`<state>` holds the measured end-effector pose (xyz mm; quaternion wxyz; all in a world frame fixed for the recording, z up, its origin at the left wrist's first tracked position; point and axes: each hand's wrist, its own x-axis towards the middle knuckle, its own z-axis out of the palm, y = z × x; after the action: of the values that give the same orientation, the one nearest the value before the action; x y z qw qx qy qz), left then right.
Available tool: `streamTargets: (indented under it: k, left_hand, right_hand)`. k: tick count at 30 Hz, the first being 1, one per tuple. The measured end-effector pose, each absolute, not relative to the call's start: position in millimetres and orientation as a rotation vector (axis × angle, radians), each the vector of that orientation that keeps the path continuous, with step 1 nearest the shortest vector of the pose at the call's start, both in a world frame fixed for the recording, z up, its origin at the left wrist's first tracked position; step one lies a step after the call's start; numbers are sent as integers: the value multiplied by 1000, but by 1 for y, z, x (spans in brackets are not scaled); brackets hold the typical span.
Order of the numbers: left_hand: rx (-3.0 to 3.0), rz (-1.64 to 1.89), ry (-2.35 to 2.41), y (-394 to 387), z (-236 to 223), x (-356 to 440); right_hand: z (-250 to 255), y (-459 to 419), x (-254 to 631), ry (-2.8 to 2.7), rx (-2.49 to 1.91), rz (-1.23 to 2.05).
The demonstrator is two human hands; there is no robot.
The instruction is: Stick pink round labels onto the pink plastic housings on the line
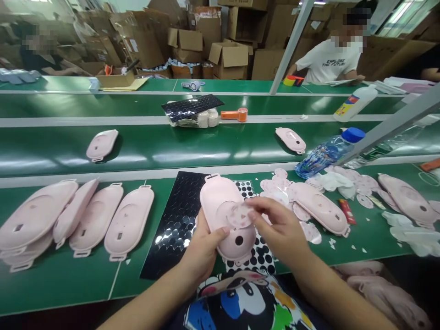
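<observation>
My left hand (202,243) grips a pink oval plastic shell (216,192) with strap loops at its ends and a black round spot near its lower end. Its thumb lies on the shell's face. Between the thumb and fingers of my right hand (282,229) is a round patterned sticker (239,214), over the round recess of the shell. Whether the sticker touches the recess I cannot tell. Under the shell lie a sheet of black dots (266,256) and a black sheet with round cuts (172,220).
Several pink shells (129,224) lie at left. Round stickers (275,188), another shell (321,206) and a blue-capped bottle (326,153) are at right. Two shells rest on the green belt (192,144). A metal post (388,123) slants across the right. Two people sit opposite.
</observation>
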<state>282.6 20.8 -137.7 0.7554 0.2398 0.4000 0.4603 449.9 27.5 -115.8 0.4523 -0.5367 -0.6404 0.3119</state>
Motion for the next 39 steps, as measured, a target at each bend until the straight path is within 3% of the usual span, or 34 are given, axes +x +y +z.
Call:
streamTargets:
  k: [3, 6, 12, 23, 30, 39]
  left_hand:
    - [552, 1038, 811, 18, -138, 282]
    - [614, 1036, 801, 16, -141, 279]
    - [759, 1033, 960, 21, -149, 271]
    - [934, 1017, 1028, 32, -152, 263]
    - [1054, 932, 1113, 37, -153, 258]
    - [1153, 908, 1195, 48, -147, 257]
  right_hand:
    - [-118, 22, 433, -1881, -1304, 339]
    - [-117, 22, 428, -2030, -1349, 126]
    - [-115, 21, 427, -2088, -1293, -16]
    - [-122, 17, 425, -2107, -1247, 34]
    - [-140, 15, 421, -1813, -1303, 393]
    - [-135, 23, 415, -1030, -1250, 1558]
